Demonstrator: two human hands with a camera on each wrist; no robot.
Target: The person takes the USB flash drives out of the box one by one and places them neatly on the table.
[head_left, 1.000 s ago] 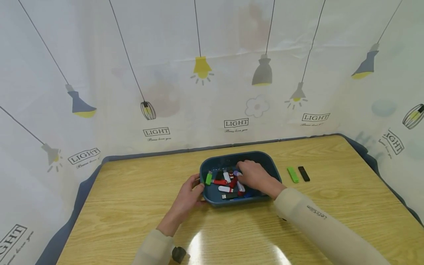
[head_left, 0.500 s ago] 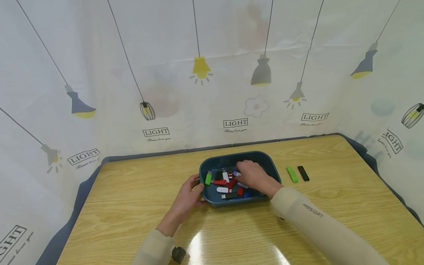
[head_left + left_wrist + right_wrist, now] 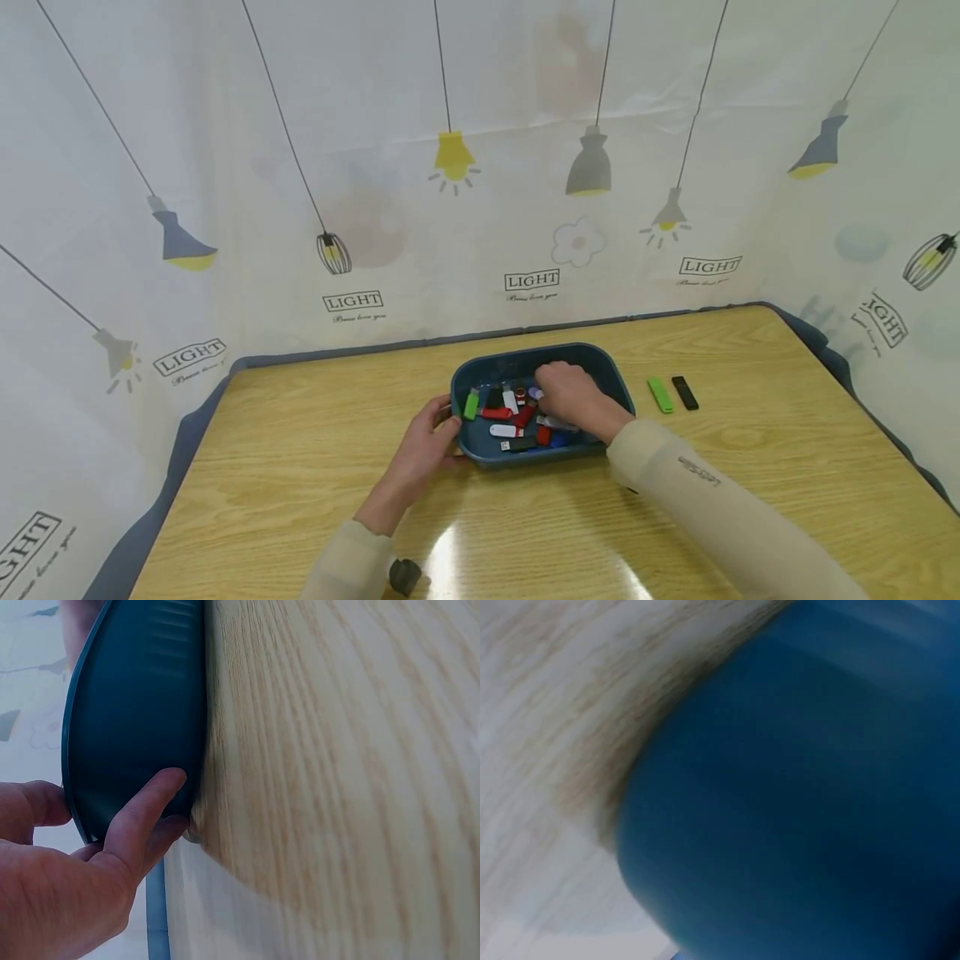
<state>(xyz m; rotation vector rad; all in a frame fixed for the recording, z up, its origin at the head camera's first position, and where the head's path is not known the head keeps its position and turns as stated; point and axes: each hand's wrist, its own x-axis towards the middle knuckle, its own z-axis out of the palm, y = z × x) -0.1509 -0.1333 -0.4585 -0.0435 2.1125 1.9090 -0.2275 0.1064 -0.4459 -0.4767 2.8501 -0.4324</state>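
A dark blue plastic bin [image 3: 491,369] on the table holds several USB flash drives, among them a green one [image 3: 471,406], a red one [image 3: 495,413], a white one [image 3: 504,431] and a black one [image 3: 516,445]. My left hand [image 3: 422,446] grips the bin's left end; in the left wrist view its fingers [image 3: 146,806] lie along the outer wall. Inside the bin's right half, my right hand [image 3: 576,400] reaches down among the drives, next to a purple piece [image 3: 535,392]. Its fingertips are hidden, so I cannot tell whether it holds a drive. Only the bin's outer wall [image 3: 780,787] fills the right wrist view.
A green flash drive [image 3: 660,395] and a black one [image 3: 686,393] lie side by side on the wooden table [image 3: 300,467], right of the bin. Behind the table hangs a pale cloth [image 3: 420,217] printed with lamps. A small dark object [image 3: 405,576] shows beside the left sleeve.
Some drives by my right fingers have shifted: a red one has turned and a pale one lies at a new angle. My left hand and the bin have stayed in place.
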